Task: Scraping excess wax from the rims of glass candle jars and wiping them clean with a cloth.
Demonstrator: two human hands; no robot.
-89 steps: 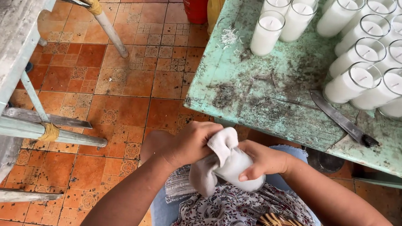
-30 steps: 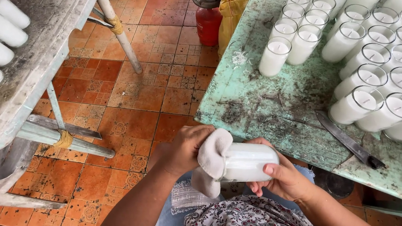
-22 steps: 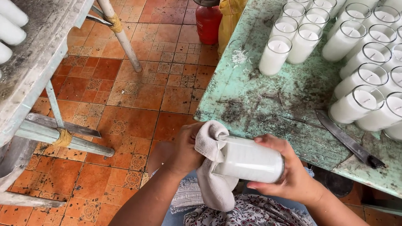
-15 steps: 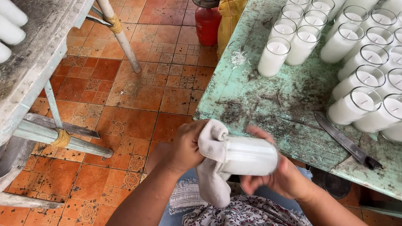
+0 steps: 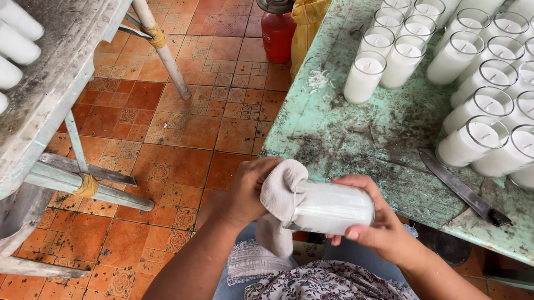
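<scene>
Now the right hand is gripping a candle jar sideways over the lap, at six o'clock from the green table. The left hand is pinching a cloth over its base, having slid back from mid-glass; wiping is nearing its end.
</scene>
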